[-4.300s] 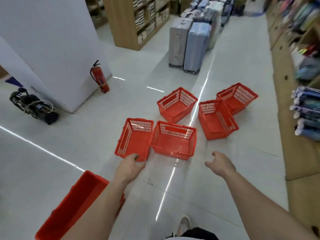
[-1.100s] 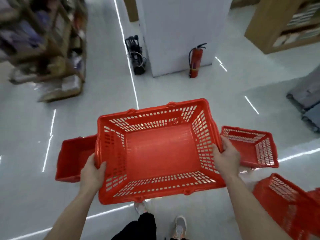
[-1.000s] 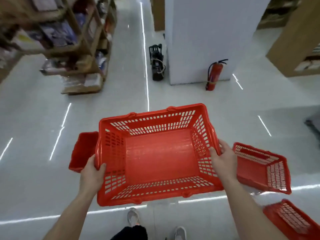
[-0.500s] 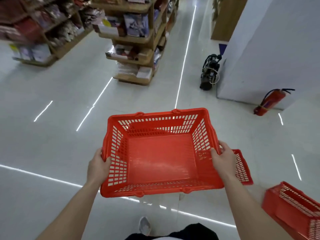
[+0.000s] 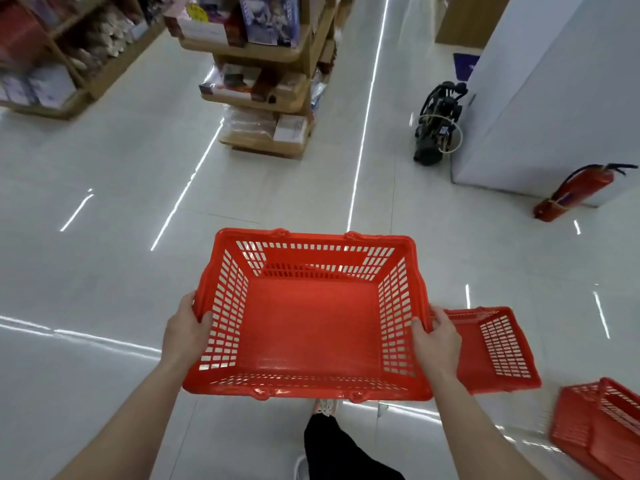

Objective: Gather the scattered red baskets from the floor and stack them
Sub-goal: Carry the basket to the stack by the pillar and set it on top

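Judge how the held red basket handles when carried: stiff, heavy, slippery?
The basket probably feels light: it is empty with slotted walls. Likely stiff, since it keeps its shape gripped only at the sides by the left hand and right hand. The rim probably helps grip.

Glossy pale tiled floor (image 5: 104, 271) mirrors ceiling light strips; wooden shelves (image 5: 270, 81) ahead, white pillar (image 5: 554, 98) right

Wooden shelf unit (image 5: 277, 81) stocked with boxes; red fire extinguisher (image 5: 581, 192) leaning against white pillar (image 5: 554, 81); black machine (image 5: 436, 129) beside it.

One head-worn camera looks forward and steeply down, close above the floor (image 5: 104, 271).
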Motion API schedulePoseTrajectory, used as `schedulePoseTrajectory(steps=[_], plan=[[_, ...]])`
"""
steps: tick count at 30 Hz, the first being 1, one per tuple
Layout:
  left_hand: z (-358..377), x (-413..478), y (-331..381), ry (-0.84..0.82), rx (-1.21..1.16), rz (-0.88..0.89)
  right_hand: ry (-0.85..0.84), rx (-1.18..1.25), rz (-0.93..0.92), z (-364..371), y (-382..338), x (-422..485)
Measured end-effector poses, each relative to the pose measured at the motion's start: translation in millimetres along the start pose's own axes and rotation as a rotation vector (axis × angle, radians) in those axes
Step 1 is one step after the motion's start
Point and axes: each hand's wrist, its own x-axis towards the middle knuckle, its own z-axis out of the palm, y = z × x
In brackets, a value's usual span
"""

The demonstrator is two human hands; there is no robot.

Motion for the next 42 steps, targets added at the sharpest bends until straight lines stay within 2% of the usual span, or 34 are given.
schedulePoseTrajectory(steps=[8,14,22,29,33,36,39,42], plan=[[71.0,108.7,-7.7,-0.049,0.101,-0.036,-0.033,-0.048,0.138,97.7,27.4,82.5],[119.0,181.5,-42.1,-0.144,0.159,-0.075,-0.025,-0.078,0.255,164.1,56.0,112.8],[171.3,226.4,-54.3,-0.354,0.114,-0.079,-0.048,-0.131,0.429,201.0,97.7,121.3],[193.5,251.4,-58.3,-0.358,0.102,-0.089,-0.009,-0.162,0.438,223.2,98.0,138.6],[203.5,252.3,-84.3,-0.49,0.165,-0.193,-0.152,-0.089,0.506,241.8,127.3,128.8],[202.5,250.2,-92.9,-0.583,0.327,-0.21,-0.332,-0.213,0.565,247.2,148.5,115.8],[193.2,239.4,-76.7,-0.611,0.443,-0.149,-0.365,-0.316,0.578,239.6,145.3,103.4],[177.5,222.7,-34.1,-0.684,0.452,-0.004,-0.35,-0.333,0.517,214.7,116.0,97.3]])
